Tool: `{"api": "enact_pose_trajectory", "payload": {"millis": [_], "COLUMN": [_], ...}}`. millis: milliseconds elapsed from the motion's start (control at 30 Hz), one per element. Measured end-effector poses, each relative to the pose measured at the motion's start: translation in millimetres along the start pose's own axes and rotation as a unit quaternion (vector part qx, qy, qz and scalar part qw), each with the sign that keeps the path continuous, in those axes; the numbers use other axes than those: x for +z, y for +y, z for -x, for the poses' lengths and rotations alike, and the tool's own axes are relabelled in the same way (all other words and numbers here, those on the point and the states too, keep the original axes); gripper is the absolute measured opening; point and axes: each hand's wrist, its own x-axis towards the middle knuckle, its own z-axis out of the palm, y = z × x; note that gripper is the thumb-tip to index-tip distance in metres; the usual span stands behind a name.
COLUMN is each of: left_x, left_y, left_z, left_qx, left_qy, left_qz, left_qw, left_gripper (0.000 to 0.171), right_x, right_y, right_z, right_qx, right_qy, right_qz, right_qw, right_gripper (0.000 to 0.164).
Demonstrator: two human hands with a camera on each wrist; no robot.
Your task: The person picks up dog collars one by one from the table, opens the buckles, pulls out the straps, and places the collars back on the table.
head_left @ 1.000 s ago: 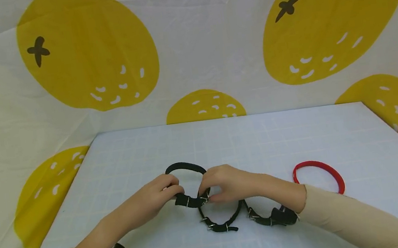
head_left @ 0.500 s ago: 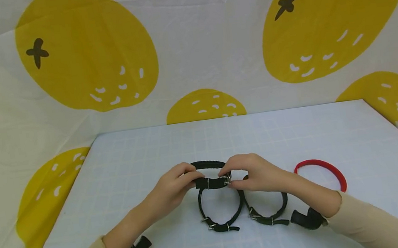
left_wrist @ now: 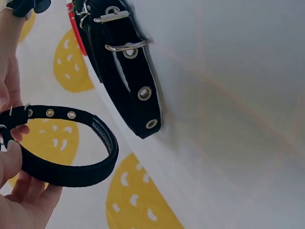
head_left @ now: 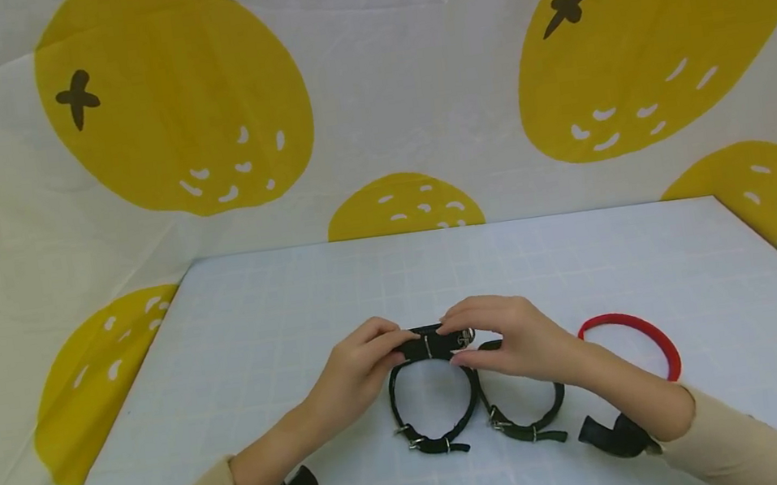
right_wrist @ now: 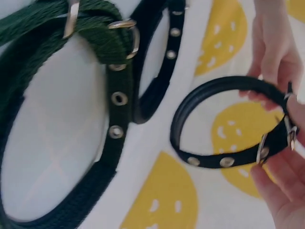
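Both hands hold one black dog collar [head_left: 416, 349] with a metal buckle and eyelets, closed into a loop, over the table. My left hand [head_left: 357, 369] pinches its left end between thumb and fingers. On the buckle side my right hand [head_left: 519, 340] grips it with thumb and fingertips. The left wrist view shows the held collar's loop [left_wrist: 71, 175] with the left hand [left_wrist: 28, 202] underneath; in the right wrist view its eyelet strap [right_wrist: 214, 161] runs to the right hand [right_wrist: 283, 183]. Just below the hands lies another black buckled collar [head_left: 470, 404].
A dark green buckled collar [head_left: 548, 435] lies right of the black one on the white gridded table [head_left: 278, 298]. Further right is a red collar [head_left: 646, 330], partly hidden by the right forearm. Behind the table hangs a white cloth [head_left: 410, 67] with yellow fruit prints.
Both hands have moved right with the black collar, and slightly away from me. The held loop has turned and looks flatter, its buckle at the right. The collars on the table stay put.
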Motion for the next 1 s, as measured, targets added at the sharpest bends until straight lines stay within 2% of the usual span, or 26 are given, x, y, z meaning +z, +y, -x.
{"api": "enact_pose_trajectory", "payload": {"millis": [133,267,467,633,800,1000], "left_x": [1.6,4.2,6.9,6.7,10.1,12.3], "left_y": [3.0,5.2,5.8,8.4,13.6,16.9], "left_z": [-2.7,-4.7,-6.7,-12.1,-23.9,-39.4], "left_qx": [-0.008,-0.02,-0.038,-0.045,-0.026,0.019], "left_qy": [0.001,0.001,0.003,0.007,0.024,0.059], "left_qz": [0.003,0.012,0.022,0.016,0.007,-0.017], "left_qw": [1.0,0.9997,0.999,0.9988,0.9994,0.9979], "left_gripper": [0.025,0.025,0.029,0.035,0.039,0.027], "right_x": [1.9,3.5,0.8,-3.4,-4.0,-3.6], "right_y": [-4.2,-5.8,-7.9,-8.3,-6.4,-6.8], "right_z": [-3.9,-5.0,-6.4,-7.9,-8.2,-9.6], "right_qx": [-0.035,-0.045,-0.038,-0.023,-0.013,0.0], "right_qy": [0.029,0.049,0.061,0.065,0.067,0.078], "right_qz": [0.034,0.056,0.085,0.082,0.074,0.073], "right_qw": [0.998,0.996,0.994,0.994,0.995,0.994], "right_gripper": [0.03,0.02,0.022,0.023,0.029,0.028]}}
